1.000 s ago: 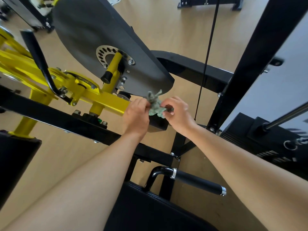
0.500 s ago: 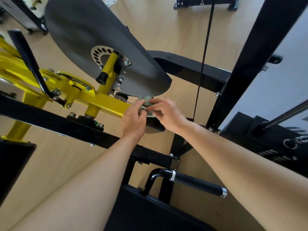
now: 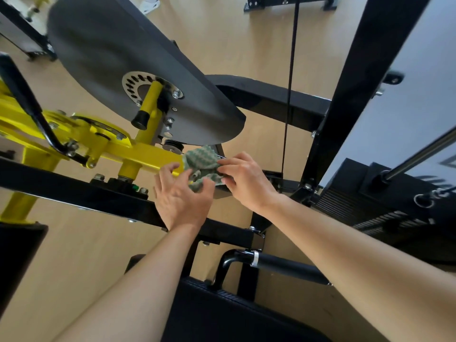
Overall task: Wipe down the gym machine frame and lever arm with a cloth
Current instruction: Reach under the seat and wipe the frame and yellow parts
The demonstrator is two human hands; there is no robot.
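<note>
Head view: we pinch the green cloth (image 3: 203, 164) with our right hand (image 3: 244, 178) at the end of the yellow lever arm (image 3: 148, 154). It sits just under the grey cam plate (image 3: 123, 58) edge and above the black frame bar (image 3: 74, 191). The cable (image 3: 290, 82) hangs near on the right, with bare floor between. Our left hand (image 3: 182, 196) touches the cloth with spread fingers. Half a second ago it gripped the cloth, which was bunched; now the cloth lies wider.
</note>
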